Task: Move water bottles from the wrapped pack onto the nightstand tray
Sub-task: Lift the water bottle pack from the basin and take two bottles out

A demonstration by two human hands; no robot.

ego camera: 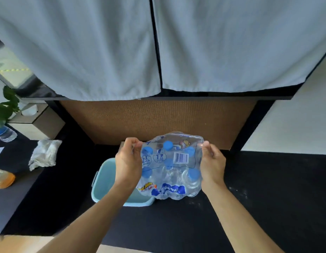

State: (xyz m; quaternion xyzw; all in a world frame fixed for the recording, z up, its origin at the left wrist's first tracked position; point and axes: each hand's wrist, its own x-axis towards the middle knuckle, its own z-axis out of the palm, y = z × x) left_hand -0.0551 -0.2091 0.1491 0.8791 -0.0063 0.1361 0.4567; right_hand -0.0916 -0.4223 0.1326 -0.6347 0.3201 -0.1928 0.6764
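Note:
A shrink-wrapped pack (170, 167) of several clear water bottles with blue caps stands on the black surface in the middle of the view. My left hand (128, 161) pinches the plastic wrap at the pack's upper left edge. My right hand (210, 162) pinches the wrap at its upper right edge. Both hands pull the film taut across the caps. A light blue tray (105, 181) with a grey handle sits just left of the pack, partly hidden behind my left forearm.
A single water bottle (5, 133) lies at the far left near a green plant (5, 106) and a beige box (39, 123). A crumpled plastic wrapper (44, 154) and an orange-lidded container (4, 179) sit on the left. Grey curtains (103, 48) hang above.

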